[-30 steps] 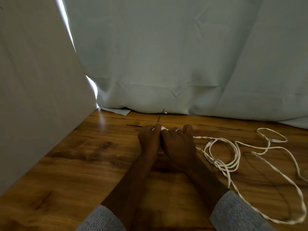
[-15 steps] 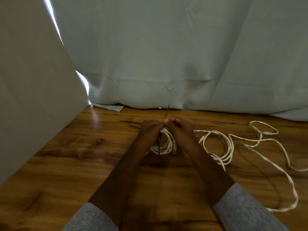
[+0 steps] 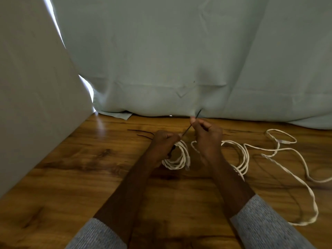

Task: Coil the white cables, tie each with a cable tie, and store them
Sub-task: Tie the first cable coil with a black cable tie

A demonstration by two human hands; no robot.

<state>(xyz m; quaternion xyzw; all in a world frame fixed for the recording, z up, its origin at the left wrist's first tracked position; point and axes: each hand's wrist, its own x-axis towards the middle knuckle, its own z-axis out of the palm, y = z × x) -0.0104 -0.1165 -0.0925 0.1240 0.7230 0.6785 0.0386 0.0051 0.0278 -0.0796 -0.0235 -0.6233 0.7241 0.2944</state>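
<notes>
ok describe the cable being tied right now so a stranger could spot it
On the wooden table, in front of the pale curtain, find the left hand. The small white coil hangs from it, tightly looped with a black cable tie on it, unlike the loose sprawling cable beside it.

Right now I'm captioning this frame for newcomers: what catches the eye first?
At mid-table, the left hand holds a coiled white cable while the right hand pulls a black cable tie up and away. To the right, a loose white cable sprawls over the wooden table.
</notes>
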